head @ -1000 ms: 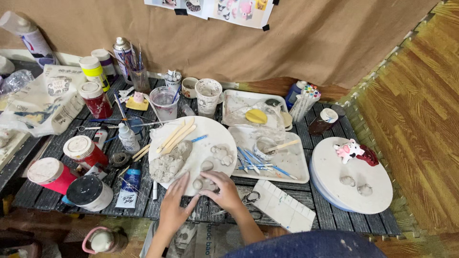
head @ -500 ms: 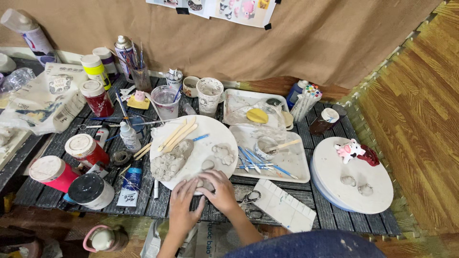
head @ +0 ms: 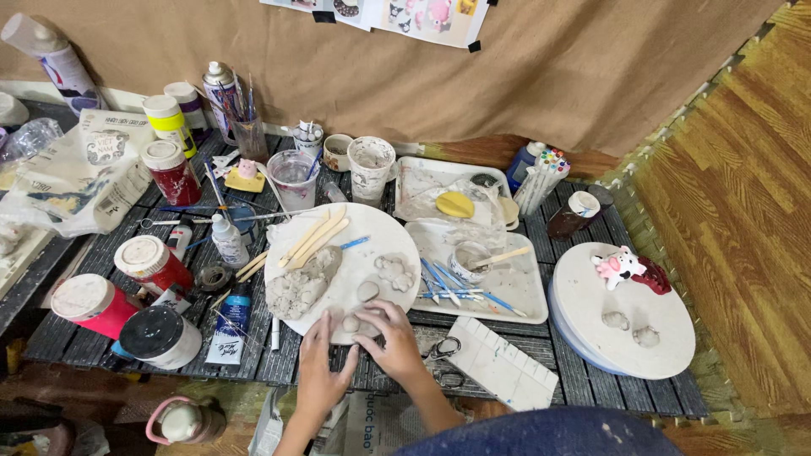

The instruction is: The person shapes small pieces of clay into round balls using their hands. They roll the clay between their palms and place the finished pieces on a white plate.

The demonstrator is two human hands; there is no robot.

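My left hand [head: 322, 361] and my right hand [head: 390, 339] meet at the near edge of a round white board [head: 372, 247]. Between the fingertips sits a small grey clay ball [head: 350, 323]; the fingers touch it. On the board lie a large lump of grey clay [head: 301, 283], an oval clay piece [head: 367, 291], a flower-like clay cluster [head: 394, 271] and several wooden sticks [head: 314, 236]. Whether the ball is pinched or only touched I cannot tell.
Paint jars with red bodies [head: 150, 262] and a black one [head: 162, 334] stand at left. A white tray [head: 481, 274] with blue tools lies right of the board. A second round board [head: 623, 317] carries a small cow figure [head: 617, 267]. Scissors [head: 443, 349] and a palette [head: 501, 365] lie near.
Both hands have drawn back toward the near edge of the board and come closer together around the small clay ball.
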